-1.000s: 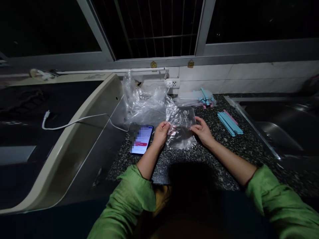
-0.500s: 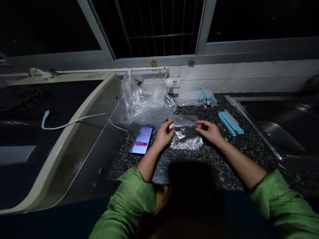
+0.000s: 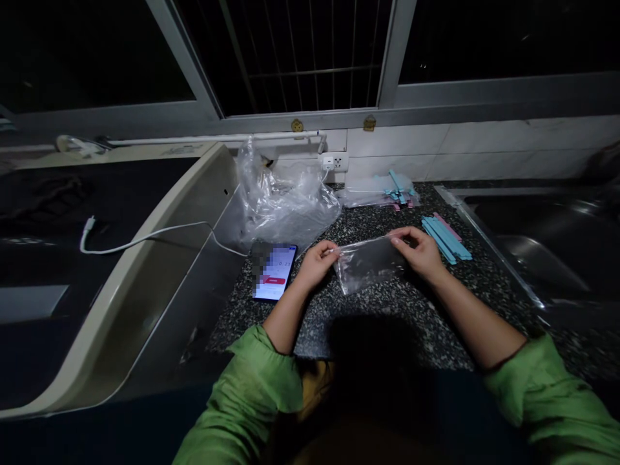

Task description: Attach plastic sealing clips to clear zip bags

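Note:
A clear plastic bag [image 3: 369, 263] is stretched between my hands above the speckled countertop [image 3: 295, 326]. My left hand [image 3: 317, 263] pinches its upper left corner between thumb and fingers. At the upper right corner, my right hand [image 3: 420, 253] grips the edge the same way. The bag hangs tilted, its right end higher than its left, and the dark counter shows through it. Just right of my right hand lies a bundle of light blue strips [image 3: 444, 239] with a pink strip [image 3: 448, 227] along its far side.
A lit phone [image 3: 275, 271] lies left of my left hand. Behind it sits crumpled clear plastic [image 3: 290, 200]. More blue and pink pieces [image 3: 398, 188] rest on flat plastic packs [image 3: 361, 197] by the wall. A sink [image 3: 542, 252] is at right, a stove [image 3: 159, 258] with a white cable [image 3: 145, 237] at left.
My hands have closed on the bag's upper corners and lifted it off the counter. It now hangs taut and slanted, where before it lay flat. My right hand has shifted slightly right.

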The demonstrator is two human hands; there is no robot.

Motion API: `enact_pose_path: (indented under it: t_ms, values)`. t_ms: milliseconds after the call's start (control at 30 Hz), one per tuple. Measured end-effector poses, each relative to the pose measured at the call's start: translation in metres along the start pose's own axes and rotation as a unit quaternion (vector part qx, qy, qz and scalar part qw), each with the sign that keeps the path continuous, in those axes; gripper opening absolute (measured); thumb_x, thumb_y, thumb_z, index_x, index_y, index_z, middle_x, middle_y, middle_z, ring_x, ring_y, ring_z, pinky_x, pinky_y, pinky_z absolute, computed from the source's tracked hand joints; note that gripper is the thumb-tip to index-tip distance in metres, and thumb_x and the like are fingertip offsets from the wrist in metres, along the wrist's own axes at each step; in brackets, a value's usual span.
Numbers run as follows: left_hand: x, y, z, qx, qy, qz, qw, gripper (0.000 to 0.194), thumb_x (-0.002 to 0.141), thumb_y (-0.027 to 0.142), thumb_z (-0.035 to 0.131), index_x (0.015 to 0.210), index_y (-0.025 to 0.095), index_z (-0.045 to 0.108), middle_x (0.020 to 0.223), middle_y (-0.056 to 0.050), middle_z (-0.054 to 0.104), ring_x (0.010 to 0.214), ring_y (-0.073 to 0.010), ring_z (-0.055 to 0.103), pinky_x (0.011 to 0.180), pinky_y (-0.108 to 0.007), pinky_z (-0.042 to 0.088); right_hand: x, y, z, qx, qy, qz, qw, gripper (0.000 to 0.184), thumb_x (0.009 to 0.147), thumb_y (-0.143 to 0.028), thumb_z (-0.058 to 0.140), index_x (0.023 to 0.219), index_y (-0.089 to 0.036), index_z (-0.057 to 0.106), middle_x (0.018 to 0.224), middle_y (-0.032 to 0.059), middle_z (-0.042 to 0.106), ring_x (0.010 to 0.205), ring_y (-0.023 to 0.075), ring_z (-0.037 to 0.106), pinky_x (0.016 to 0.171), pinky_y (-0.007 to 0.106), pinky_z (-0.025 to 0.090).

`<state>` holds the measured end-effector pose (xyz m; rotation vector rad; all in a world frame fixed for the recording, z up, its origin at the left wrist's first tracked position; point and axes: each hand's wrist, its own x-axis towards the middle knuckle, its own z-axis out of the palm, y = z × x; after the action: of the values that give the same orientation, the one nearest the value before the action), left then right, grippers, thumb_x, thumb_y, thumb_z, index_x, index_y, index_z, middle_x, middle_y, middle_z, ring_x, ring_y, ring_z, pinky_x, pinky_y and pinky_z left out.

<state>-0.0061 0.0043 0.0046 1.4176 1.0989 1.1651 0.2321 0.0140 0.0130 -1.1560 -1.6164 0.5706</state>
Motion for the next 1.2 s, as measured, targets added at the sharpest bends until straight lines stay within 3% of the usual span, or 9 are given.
enact_pose_path:
  t_ms: [167, 333, 433, 567, 667, 733, 867, 1033, 1200]
  values:
    - [-0.005, 0.009, -0.004, -0.068, -0.129, -0.064, 0.987, 0.025, 0.063, 0.040, 0.067, 0.067, 0.015, 0.062, 0.058, 0.002, 0.056, 0.056, -0.0100, 0.048, 0.058, -0.022, 0.036, -0.002, -0.001, 0.002, 0.047, -0.027, 0.077, 0.996, 0.027, 0.064, -0.046, 0.066, 0.072, -0.022, 0.058, 0.065, -0.0006, 0.059, 0.061, 0.0144, 0.052, 0.059, 0.028, 0.043]
    - [-0.009, 0.011, 0.006, -0.047, -0.158, -0.080, 0.983, 0.034, 0.061, 0.044, 0.070, 0.075, 0.014, 0.067, 0.066, -0.001, 0.062, 0.061, -0.0115, 0.051, 0.057, -0.022, 0.036, -0.006, -0.010, 0.013, 0.069, -0.117, 0.089, 0.987, 0.026, 0.062, -0.044, 0.068, 0.070, -0.020, 0.060, 0.068, 0.0008, 0.063, 0.064, 0.0151, 0.056, 0.062, 0.029, 0.045]
    - [-0.009, 0.002, 0.021, -0.051, -0.171, -0.116, 0.977, 0.031, 0.054, 0.038, 0.075, 0.069, 0.014, 0.063, 0.057, 0.002, 0.057, 0.054, -0.0095, 0.048, 0.055, -0.022, 0.033, -0.010, -0.013, 0.021, 0.093, -0.151, 0.110, 0.978, 0.028, 0.060, -0.043, 0.070, 0.074, -0.020, 0.061, 0.070, 0.0008, 0.064, 0.065, 0.0150, 0.057, 0.063, 0.029, 0.046]
    - [-0.004, -0.008, 0.032, -0.051, -0.075, -0.096, 0.991, 0.027, 0.059, 0.037, 0.071, 0.058, 0.015, 0.055, 0.050, 0.005, 0.049, 0.048, -0.0067, 0.039, 0.050, -0.020, 0.027, -0.012, -0.011, 0.023, 0.125, -0.162, 0.156, 0.966, 0.038, 0.061, -0.044, 0.070, 0.089, -0.019, 0.062, 0.080, 0.0025, 0.067, 0.070, 0.0157, 0.060, 0.065, 0.029, 0.047]
    - [0.000, -0.009, 0.028, -0.067, 0.018, -0.063, 0.996, 0.024, 0.061, 0.035, 0.069, 0.059, 0.015, 0.054, 0.051, 0.006, 0.050, 0.049, -0.0068, 0.040, 0.050, -0.020, 0.028, -0.011, -0.007, 0.021, 0.160, -0.159, 0.189, 0.956, 0.046, 0.058, -0.045, 0.072, 0.095, -0.020, 0.061, 0.086, 0.0030, 0.068, 0.075, 0.0162, 0.061, 0.072, 0.030, 0.047]
    - [0.001, -0.008, 0.025, -0.070, 0.042, -0.050, 0.995, 0.024, 0.061, 0.035, 0.068, 0.059, 0.016, 0.054, 0.051, 0.006, 0.049, 0.050, -0.0069, 0.040, 0.050, -0.019, 0.028, -0.010, -0.004, 0.022, 0.179, -0.153, 0.211, 0.949, 0.048, 0.051, -0.043, 0.077, 0.091, -0.019, 0.063, 0.083, 0.0020, 0.068, 0.075, 0.0160, 0.060, 0.075, 0.031, 0.046]
    - [0.000, -0.008, 0.024, -0.073, 0.058, -0.024, 0.995, 0.026, 0.063, 0.036, 0.067, 0.058, 0.016, 0.052, 0.048, 0.007, 0.043, 0.048, -0.0065, 0.036, 0.049, -0.020, 0.026, -0.010, 0.000, 0.027, 0.185, -0.137, 0.244, 0.942, 0.043, 0.044, -0.042, 0.080, 0.076, -0.017, 0.065, 0.073, 0.0000, 0.066, 0.069, 0.0139, 0.058, 0.078, 0.031, 0.043]
    - [0.000, -0.009, 0.026, -0.112, 0.085, -0.014, 0.990, 0.028, 0.061, 0.039, 0.068, 0.061, 0.017, 0.051, 0.050, 0.007, 0.046, 0.050, -0.0073, 0.040, 0.051, -0.020, 0.030, -0.014, -0.002, 0.033, 0.199, -0.157, 0.258, 0.932, 0.043, 0.042, -0.044, 0.080, 0.072, -0.017, 0.065, 0.068, -0.0013, 0.064, 0.065, 0.0128, 0.055, 0.074, 0.030, 0.042]
    - [0.001, -0.012, 0.022, -0.142, 0.018, -0.068, 0.987, 0.029, 0.056, 0.034, 0.072, 0.070, 0.016, 0.054, 0.057, 0.005, 0.056, 0.052, -0.0076, 0.047, 0.054, -0.019, 0.034, -0.014, 0.002, 0.032, 0.158, -0.104, 0.231, 0.954, 0.037, 0.045, -0.045, 0.078, 0.063, -0.017, 0.060, 0.060, -0.0030, 0.059, 0.058, 0.0111, 0.051, 0.067, 0.028, 0.041]
